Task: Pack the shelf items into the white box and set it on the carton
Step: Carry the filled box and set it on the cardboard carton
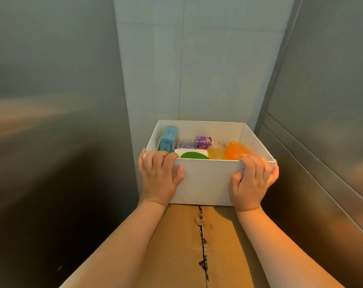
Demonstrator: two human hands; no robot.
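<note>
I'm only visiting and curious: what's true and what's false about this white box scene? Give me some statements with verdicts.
1. The left hand and right hand both grip the white box at its near corners. True.
2. The white box is empty. False: it holds a blue packet, a clear bottle with a purple label and an orange bottle, among others.
3. The brown carton has a seam down its middle. True.
4. The orange bottle lies beside the left hand. False: it lies by the right hand.
</note>
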